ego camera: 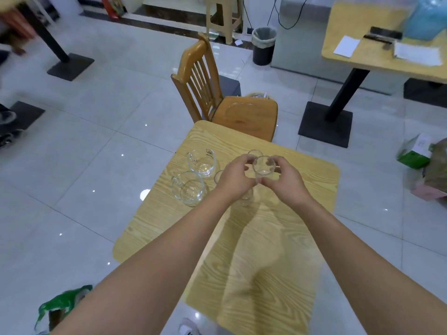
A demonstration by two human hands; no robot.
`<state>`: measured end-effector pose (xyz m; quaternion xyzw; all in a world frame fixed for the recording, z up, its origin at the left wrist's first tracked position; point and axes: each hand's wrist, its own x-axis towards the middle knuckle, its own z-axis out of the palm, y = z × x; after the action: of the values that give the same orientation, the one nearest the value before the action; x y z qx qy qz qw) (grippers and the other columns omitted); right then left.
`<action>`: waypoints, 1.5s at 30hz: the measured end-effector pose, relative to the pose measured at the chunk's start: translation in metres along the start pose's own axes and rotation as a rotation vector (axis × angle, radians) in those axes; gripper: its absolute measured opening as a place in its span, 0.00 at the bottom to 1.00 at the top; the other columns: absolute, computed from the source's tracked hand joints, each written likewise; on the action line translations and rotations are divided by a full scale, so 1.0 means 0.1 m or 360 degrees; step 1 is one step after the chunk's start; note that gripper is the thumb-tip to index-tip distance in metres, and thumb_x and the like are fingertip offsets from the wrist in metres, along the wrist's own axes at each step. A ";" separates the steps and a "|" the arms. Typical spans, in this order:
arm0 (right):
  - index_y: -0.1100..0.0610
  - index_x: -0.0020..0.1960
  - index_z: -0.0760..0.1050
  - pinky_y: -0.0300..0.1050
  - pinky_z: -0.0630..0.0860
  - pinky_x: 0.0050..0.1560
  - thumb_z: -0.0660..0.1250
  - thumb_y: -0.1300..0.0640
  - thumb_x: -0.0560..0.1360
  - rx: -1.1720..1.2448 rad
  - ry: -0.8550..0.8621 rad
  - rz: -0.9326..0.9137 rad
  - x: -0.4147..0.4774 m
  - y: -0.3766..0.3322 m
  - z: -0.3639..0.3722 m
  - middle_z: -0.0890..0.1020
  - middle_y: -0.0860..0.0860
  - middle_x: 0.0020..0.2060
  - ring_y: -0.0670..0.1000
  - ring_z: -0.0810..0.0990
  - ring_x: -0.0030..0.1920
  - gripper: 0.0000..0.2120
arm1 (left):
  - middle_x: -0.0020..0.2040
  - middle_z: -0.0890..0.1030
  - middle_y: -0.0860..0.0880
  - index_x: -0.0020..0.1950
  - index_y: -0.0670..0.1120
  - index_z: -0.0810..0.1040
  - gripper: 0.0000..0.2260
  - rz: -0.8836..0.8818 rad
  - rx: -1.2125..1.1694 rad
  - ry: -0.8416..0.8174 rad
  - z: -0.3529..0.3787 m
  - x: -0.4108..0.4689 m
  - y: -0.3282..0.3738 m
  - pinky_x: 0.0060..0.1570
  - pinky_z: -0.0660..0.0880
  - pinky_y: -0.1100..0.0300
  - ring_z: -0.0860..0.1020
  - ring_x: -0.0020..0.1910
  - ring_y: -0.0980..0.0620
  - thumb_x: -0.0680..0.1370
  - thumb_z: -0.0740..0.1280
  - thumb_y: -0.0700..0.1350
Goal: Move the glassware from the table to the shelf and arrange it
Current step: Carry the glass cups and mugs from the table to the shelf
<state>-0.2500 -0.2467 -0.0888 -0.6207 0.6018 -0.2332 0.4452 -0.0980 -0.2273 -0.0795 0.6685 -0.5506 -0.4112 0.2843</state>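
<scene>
Presently held: one small glass (263, 166), apparently lifted just above the table (266, 238), pinched at its wall between the curled fingers of the left hand (235, 176) and the right hand (281, 180). A far mug (202, 160) and a near mug (188, 188) are stood to the left on the table; other small glasses are partly hidden by the hands. No shelf is shown. The glass is best kept upright, gripped firmly below the rim, and lifted straight up, clear of its neighbours.

One wide-angle head view looks forward and down across the table (157, 226) from close above its near edge, toward the chair (242, 114) beyond.
</scene>
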 end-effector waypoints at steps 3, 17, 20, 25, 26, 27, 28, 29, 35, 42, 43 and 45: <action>0.49 0.63 0.72 0.43 0.69 0.51 0.77 0.55 0.69 0.0024 0.0033 -0.0111 -0.12 -0.38 -0.10 0.78 0.44 0.58 0.47 0.76 0.57 0.25 | 0.60 0.77 0.53 0.64 0.50 0.73 0.24 0.0060 -0.0317 -0.0043 -0.30 -0.15 0.17 0.55 0.73 0.60 0.75 0.58 0.53 0.71 0.74 0.38; 0.50 0.65 0.73 0.36 0.75 0.46 0.76 0.53 0.70 0.0285 -0.0085 -0.0730 -0.69 -2.68 0.16 0.81 0.45 0.54 0.41 0.78 0.53 0.25 | 0.54 0.80 0.56 0.60 0.54 0.72 0.22 0.0370 -0.0443 0.0662 -2.14 -1.15 0.98 0.55 0.80 0.53 0.79 0.54 0.58 0.70 0.74 0.41; 0.51 0.65 0.73 0.45 0.79 0.53 0.76 0.51 0.70 0.0324 -0.0174 -0.0863 -0.83 -3.15 0.34 0.81 0.46 0.53 0.46 0.80 0.55 0.26 | 0.55 0.79 0.54 0.58 0.55 0.72 0.21 0.0378 -0.0408 0.0867 -2.57 -1.42 1.05 0.54 0.80 0.52 0.79 0.55 0.56 0.69 0.73 0.42; 0.51 0.65 0.73 0.43 0.79 0.50 0.76 0.52 0.70 0.0374 -0.0405 -0.1072 -1.13 -3.87 0.76 0.81 0.45 0.51 0.46 0.81 0.52 0.26 | 0.57 0.79 0.51 0.61 0.53 0.72 0.23 0.0327 -0.0335 0.1203 -3.24 -1.95 1.03 0.53 0.81 0.53 0.80 0.54 0.55 0.69 0.73 0.42; 0.51 0.65 0.73 0.45 0.80 0.51 0.76 0.53 0.70 0.0386 -0.0465 -0.1109 -1.19 -3.99 0.86 0.81 0.46 0.51 0.46 0.81 0.52 0.25 | 0.56 0.80 0.52 0.62 0.53 0.72 0.22 0.0309 -0.0323 0.1266 -3.35 -2.08 1.01 0.53 0.81 0.53 0.80 0.54 0.55 0.69 0.72 0.42; 0.51 0.64 0.73 0.47 0.80 0.52 0.76 0.53 0.70 0.0410 -0.0528 -0.1141 -1.27 -4.10 0.96 0.82 0.46 0.50 0.47 0.82 0.52 0.24 | 0.55 0.80 0.53 0.61 0.54 0.72 0.22 0.0288 -0.0316 0.1325 -3.46 -2.22 0.98 0.53 0.80 0.53 0.80 0.54 0.55 0.69 0.73 0.43; 0.50 0.62 0.74 0.48 0.81 0.52 0.76 0.54 0.70 0.0415 -0.0593 -0.1176 -1.33 -4.20 1.07 0.82 0.46 0.50 0.49 0.82 0.51 0.23 | 0.55 0.80 0.53 0.60 0.54 0.73 0.22 0.0265 -0.0312 0.1387 -3.55 -2.37 0.95 0.53 0.80 0.52 0.80 0.54 0.55 0.69 0.73 0.43; 0.49 0.61 0.74 0.48 0.81 0.52 0.76 0.54 0.70 0.0431 -0.0663 -0.1210 -1.41 -4.31 1.19 0.82 0.47 0.49 0.49 0.83 0.51 0.21 | 0.54 0.80 0.53 0.60 0.54 0.73 0.22 0.0246 -0.0305 0.1453 -3.64 -2.53 0.92 0.53 0.80 0.52 0.80 0.54 0.54 0.69 0.73 0.42; 0.49 0.65 0.74 0.54 0.81 0.54 0.77 0.42 0.62 0.0462 -0.1132 -0.1393 -2.07 -4.79 1.95 0.83 0.49 0.53 0.51 0.82 0.55 0.34 | 0.56 0.80 0.51 0.61 0.53 0.72 0.22 0.0069 -0.0111 0.1898 -4.04 -3.59 0.70 0.52 0.80 0.52 0.79 0.54 0.54 0.70 0.74 0.43; 0.46 0.57 0.76 0.48 0.80 0.50 0.76 0.53 0.70 0.0482 -0.1603 -0.1549 -3.29 -5.05 2.68 0.82 0.45 0.48 0.50 0.82 0.51 0.17 | 0.53 0.80 0.52 0.59 0.54 0.73 0.22 -0.0274 -0.0025 0.2293 -4.16 -5.03 0.40 0.51 0.80 0.51 0.81 0.51 0.53 0.67 0.75 0.45; 0.47 0.58 0.76 0.48 0.80 0.50 0.76 0.52 0.70 0.0480 -0.1652 -0.1574 -3.50 -5.08 2.78 0.82 0.45 0.48 0.49 0.82 0.51 0.19 | 0.54 0.80 0.52 0.60 0.54 0.73 0.23 -0.0327 0.0008 0.2341 -4.16 -5.26 0.37 0.51 0.80 0.52 0.80 0.52 0.53 0.68 0.75 0.46; 0.49 0.61 0.76 0.49 0.81 0.51 0.77 0.52 0.70 0.0493 -0.1754 -0.1617 -3.95 -5.13 2.96 0.82 0.46 0.48 0.49 0.82 0.51 0.22 | 0.55 0.79 0.53 0.61 0.54 0.72 0.24 -0.0410 0.0050 0.2443 -4.15 -5.74 0.34 0.52 0.79 0.54 0.79 0.53 0.54 0.68 0.76 0.46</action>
<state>0.2049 0.1486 0.2899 -0.7782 -0.1062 -0.1475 0.6011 0.2109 0.2910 0.2917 0.8287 -0.1234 0.1448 0.5264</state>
